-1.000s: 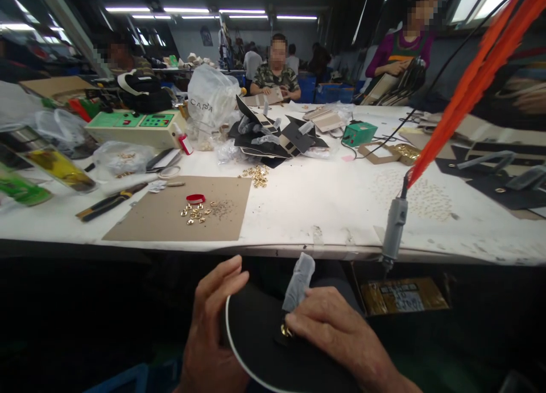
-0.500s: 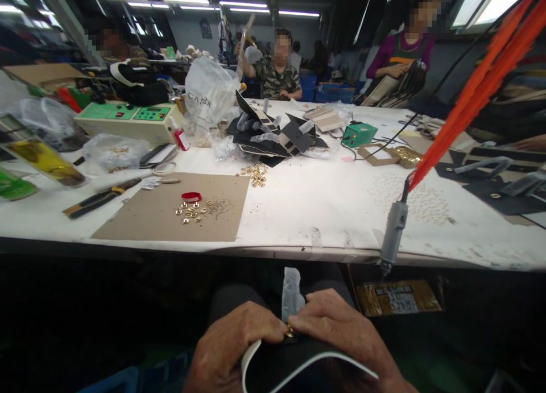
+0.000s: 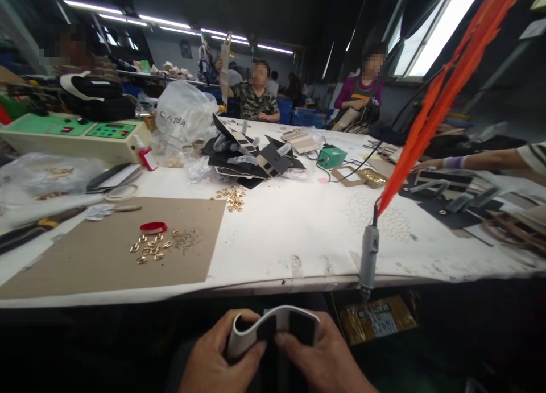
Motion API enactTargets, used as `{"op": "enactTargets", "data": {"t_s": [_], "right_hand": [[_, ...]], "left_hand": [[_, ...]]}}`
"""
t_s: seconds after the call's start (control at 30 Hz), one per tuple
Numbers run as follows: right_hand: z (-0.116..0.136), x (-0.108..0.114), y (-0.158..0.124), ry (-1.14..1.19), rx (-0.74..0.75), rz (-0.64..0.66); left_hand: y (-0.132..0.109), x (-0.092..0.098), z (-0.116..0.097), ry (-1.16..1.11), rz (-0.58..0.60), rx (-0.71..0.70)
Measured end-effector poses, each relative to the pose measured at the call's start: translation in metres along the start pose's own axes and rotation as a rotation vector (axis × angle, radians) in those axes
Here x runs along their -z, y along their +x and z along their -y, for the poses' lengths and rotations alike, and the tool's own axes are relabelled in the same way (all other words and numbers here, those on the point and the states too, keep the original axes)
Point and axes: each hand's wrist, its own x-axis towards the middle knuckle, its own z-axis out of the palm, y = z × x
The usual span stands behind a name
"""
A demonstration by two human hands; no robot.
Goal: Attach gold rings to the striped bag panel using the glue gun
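Observation:
Both of my hands are below the table's front edge, at the bottom of the view. My left hand (image 3: 219, 362) and my right hand (image 3: 318, 359) pinch a black leather piece with a white edge (image 3: 273, 327), which is bent over in an arch between them. Fingers of both hands are closed on it. On the brown cardboard sheet (image 3: 106, 262) lie several small gold rings (image 3: 149, 249) and a red ring (image 3: 152, 227).
A grey electric screwdriver (image 3: 369, 256) hangs on an orange coiled cord (image 3: 430, 114) over the table edge. Black leather parts (image 3: 251, 154), a gold hardware pile (image 3: 232, 195), a green-topped machine (image 3: 81, 134) and pliers (image 3: 29, 231) lie on the white table (image 3: 298, 222). Other people work beyond; an arm (image 3: 478, 161) reaches in at right.
The view tilted up and shifted right. The leather piece has been turned and folded into an arch in my hands; the gold fitting and wrapped strap seen before are out of sight.

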Motion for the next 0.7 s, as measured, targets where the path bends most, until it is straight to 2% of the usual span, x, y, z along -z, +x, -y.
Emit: {"op": "enactTargets", "data": {"t_s": [0.1,0.2,0.3,0.37,0.5,0.7], "right_hand": [[-0.007,0.001,0.030,0.086,-0.086,-0.078],[-0.007,0.008,0.065,-0.014,-0.106,-0.097],[-0.007,0.017,0.100,-0.130,-0.179,-0.127],[-0.008,0.022,0.119,-0.177,-0.235,-0.168],[-0.012,0.028,0.139,-0.236,-0.331,-0.199],[-0.021,0.032,0.143,-0.371,-0.358,-0.180]], "left_hand": [[0.040,0.002,0.006,-0.021,0.109,0.099],[0.079,0.001,0.013,-0.140,0.199,0.172],[0.113,-0.006,0.017,-0.281,0.239,0.280],[0.131,-0.012,0.018,-0.259,0.231,0.315],[0.151,-0.020,0.017,-0.116,0.204,0.310],[0.157,-0.026,0.019,0.126,0.123,0.245]]}}
